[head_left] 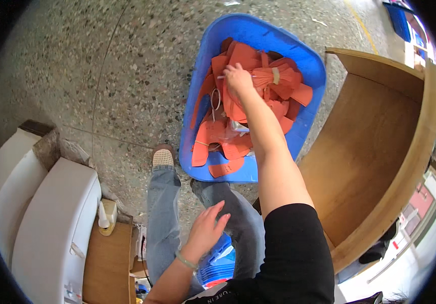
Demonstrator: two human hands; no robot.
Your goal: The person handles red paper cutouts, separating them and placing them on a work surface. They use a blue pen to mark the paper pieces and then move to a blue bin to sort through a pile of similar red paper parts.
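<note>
A blue plastic bin (193, 106) holds a heap of flat orange-red cut pieces (243, 54), some of them tied in bundles. My right hand (238, 80) reaches into the bin, over the upper part of the heap. Its fingers are bent down among the pieces, and a thin whitish bit shows at their tips; what they grip is not clear. Just below that hand, a white loop (215, 99) lies on the heap. A pale band (275, 76) wraps a bundle to its right. My left hand (207, 230), with a bracelet at the wrist, hovers above my legs, fingers apart, holding nothing.
On the right, a large wooden box-like frame (375, 137) stands close to the bin. A white machine body (56, 213) and a wooden board (107, 253) are at lower left, with a small bottle (104, 219) between. Speckled floor (142, 66) lies left of the bin.
</note>
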